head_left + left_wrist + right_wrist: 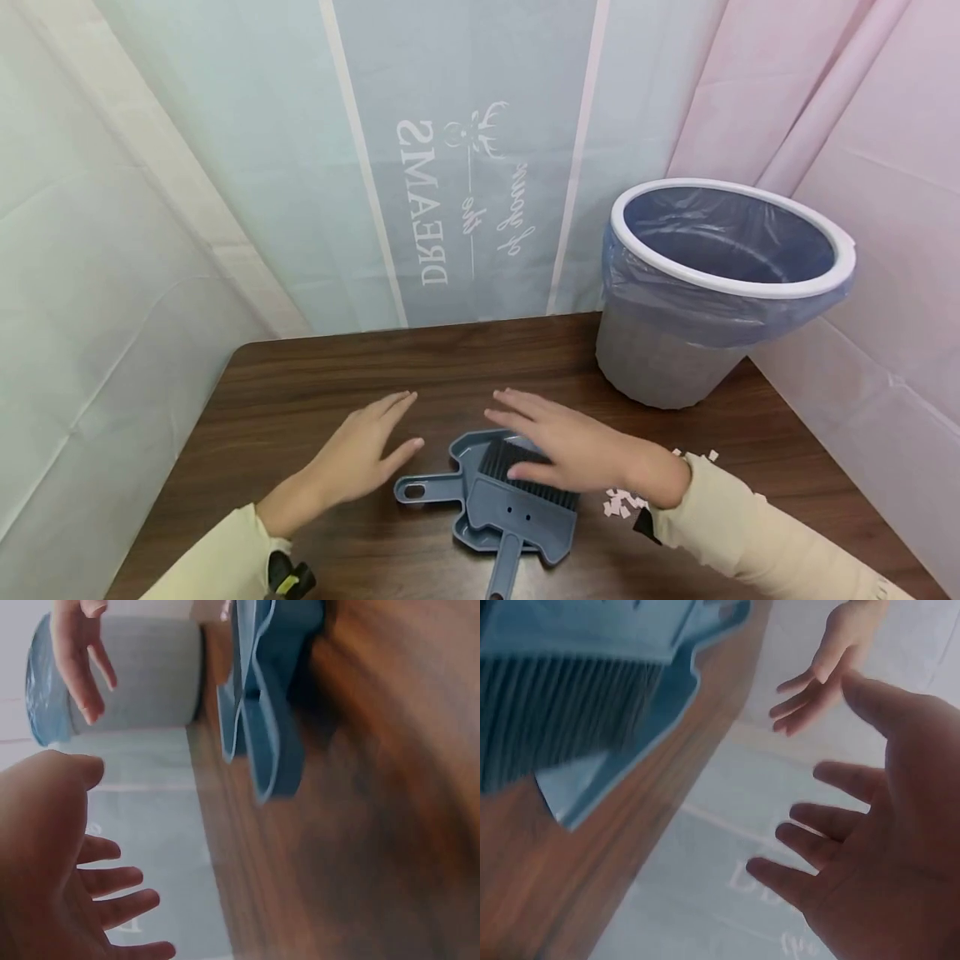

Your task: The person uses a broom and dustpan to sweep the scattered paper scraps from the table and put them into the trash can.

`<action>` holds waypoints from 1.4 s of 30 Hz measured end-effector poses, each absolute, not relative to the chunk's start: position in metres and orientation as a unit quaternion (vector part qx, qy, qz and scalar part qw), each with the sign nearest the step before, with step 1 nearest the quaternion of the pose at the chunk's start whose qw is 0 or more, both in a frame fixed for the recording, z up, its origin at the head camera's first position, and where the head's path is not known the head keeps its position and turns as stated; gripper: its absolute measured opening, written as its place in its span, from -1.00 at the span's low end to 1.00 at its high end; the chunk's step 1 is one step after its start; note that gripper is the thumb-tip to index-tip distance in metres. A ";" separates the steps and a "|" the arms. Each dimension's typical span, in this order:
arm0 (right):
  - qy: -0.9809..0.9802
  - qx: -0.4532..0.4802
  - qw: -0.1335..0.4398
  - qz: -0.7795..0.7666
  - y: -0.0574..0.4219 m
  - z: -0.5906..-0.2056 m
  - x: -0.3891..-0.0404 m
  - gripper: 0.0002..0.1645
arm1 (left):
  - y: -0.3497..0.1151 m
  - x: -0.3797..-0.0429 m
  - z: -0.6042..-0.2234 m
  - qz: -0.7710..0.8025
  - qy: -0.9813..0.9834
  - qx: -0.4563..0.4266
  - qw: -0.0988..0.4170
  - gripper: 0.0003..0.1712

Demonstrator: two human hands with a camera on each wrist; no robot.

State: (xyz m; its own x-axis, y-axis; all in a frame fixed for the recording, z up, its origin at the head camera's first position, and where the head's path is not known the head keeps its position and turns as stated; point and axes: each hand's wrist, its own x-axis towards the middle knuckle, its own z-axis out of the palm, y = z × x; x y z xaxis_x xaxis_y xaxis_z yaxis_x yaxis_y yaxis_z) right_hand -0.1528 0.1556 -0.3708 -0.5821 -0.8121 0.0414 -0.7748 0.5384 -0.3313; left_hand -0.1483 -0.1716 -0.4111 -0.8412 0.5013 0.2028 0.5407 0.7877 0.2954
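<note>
Brush lies on dustpan, near side of counter, handle pointing near. Left grip hovers left, thumb and fingers apart; right grip over brush, also apart. Paper scraps right. Lined bin far right, printed curtain behind.
</note>
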 end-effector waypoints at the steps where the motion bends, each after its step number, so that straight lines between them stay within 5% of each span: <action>1: 0.871 -0.461 0.064 -0.156 0.155 -0.373 -0.148 -0.18 | -0.171 -0.144 -0.415 -0.177 -0.943 -0.277 0.053 -0.23; 16: 0.786 -0.615 0.002 -0.062 0.137 -0.416 -0.092 -0.19 | -0.167 -0.103 -0.465 -0.269 -0.925 -0.268 -0.033 -0.22; 42: 0.755 -0.642 -0.126 0.044 0.127 -0.454 -0.077 -0.70 | -0.146 -0.109 -0.479 -0.251 -0.926 -0.282 0.019 -0.48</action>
State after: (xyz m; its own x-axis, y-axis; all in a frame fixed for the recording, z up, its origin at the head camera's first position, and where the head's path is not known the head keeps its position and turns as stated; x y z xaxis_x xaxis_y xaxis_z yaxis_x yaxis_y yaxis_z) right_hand -0.0765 0.1274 -0.4538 -0.1444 -0.9804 0.1342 -0.9584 0.1723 0.2276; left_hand -0.1091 -0.1462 -0.4794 -0.8403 0.5128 0.1760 0.5314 0.7148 0.4546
